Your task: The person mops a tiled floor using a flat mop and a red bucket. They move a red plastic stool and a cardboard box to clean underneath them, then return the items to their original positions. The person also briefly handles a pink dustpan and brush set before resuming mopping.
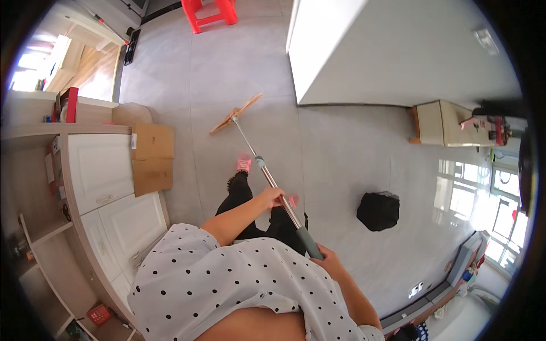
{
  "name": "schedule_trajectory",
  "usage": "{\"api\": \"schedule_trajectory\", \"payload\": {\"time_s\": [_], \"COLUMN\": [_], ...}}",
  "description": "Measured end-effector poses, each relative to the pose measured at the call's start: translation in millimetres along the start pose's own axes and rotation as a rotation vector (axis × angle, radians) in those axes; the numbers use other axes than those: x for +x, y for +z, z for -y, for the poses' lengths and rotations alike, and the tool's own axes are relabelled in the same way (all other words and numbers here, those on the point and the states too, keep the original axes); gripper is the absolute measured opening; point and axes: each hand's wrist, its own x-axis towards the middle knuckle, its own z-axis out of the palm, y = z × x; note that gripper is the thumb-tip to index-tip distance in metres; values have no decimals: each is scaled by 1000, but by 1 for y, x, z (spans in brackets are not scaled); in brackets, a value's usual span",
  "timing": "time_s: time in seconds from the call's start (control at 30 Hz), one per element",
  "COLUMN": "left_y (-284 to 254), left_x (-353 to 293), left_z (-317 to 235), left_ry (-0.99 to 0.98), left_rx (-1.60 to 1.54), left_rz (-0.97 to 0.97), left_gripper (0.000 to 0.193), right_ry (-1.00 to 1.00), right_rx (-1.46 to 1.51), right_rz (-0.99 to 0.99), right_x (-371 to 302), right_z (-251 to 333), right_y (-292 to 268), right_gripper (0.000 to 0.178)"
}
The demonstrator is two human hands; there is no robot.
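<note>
A flat mop reaches from my body out to the grey tiled floor, its silver pole (pixel 272 178) running up and to the left. My left hand (pixel 273 197) is closed round the middle of the pole. Lower down, my right hand (pixel 329 260) grips the grey-green handle end (pixel 309 242) near my waist. The narrow tan mop head (pixel 235 114) lies slantwise on the floor ahead of my feet. One pink slipper (pixel 244 162) is forward, just below the mop head; the other pink slipper (pixel 293 200) shows partly beside the pole.
A black bag-like object (pixel 379 211) sits on the floor to the right. White cabinets (pixel 100 170) and a flattened cardboard box (pixel 153 159) stand at left. Far ahead is a red stool (pixel 209 16). A white wall (pixel 387 57) juts in at the upper right, near a drawer cabinet (pixel 446 122).
</note>
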Motion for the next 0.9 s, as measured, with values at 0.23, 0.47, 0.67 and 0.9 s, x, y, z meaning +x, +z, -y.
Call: {"api": "schedule_trajectory", "payload": {"time_s": [0.23, 0.47, 0.67, 0.9], "left_y": [-106, -160, -146, -82], "left_x": [37, 53, 54, 9], "left_z": [-213, -334, -235, -10], "left_ry": [408, 324, 79, -284], "left_rx": [-27, 158, 457, 348], "left_rz": [-163, -237, -204, 332], "left_gripper": [22, 24, 32, 35], "right_ry": [-158, -14, 113, 211], "right_rx": [140, 467, 374, 35], "right_rz": [30, 82, 101, -10], "right_x": [213, 367, 337, 127], "right_z": [114, 223, 110, -21], "right_y": [97, 164, 160, 103], "right_gripper": [28, 56, 56, 55]}}
